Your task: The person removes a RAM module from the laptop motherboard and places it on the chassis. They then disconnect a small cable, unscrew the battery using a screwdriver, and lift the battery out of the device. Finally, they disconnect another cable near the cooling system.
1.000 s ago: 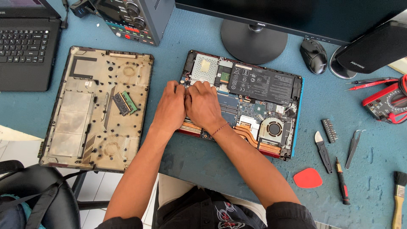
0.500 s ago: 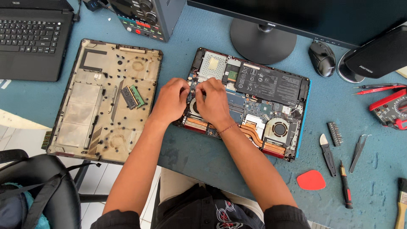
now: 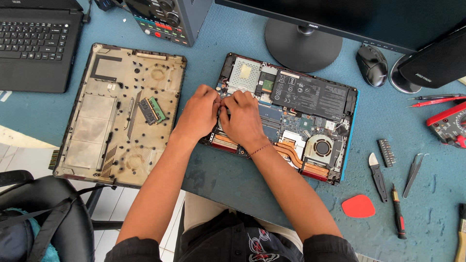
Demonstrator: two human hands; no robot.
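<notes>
Under my two hands, in the head view, lies the opened laptop (image 3: 291, 116), flat on the blue mat (image 3: 233, 43) with its boards bare. My left hand (image 3: 199, 114) and right hand (image 3: 242, 119) meet fingertip to fingertip, pinched on something small I cannot make out. I judge these parts light, stiff and fragile, best held by their edges. Beyond my right knuckles sits the black battery (image 3: 310, 94); outside my left wrist, the removed bottom cover (image 3: 116, 114).

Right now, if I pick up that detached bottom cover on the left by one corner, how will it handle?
The bottom cover looks like a thin, wide plastic shell, so probably light and likely to flex from a corner. The loose memory module resting inside would likely slide off if tilted. It lies flat, so it shouldn't tip.
</notes>
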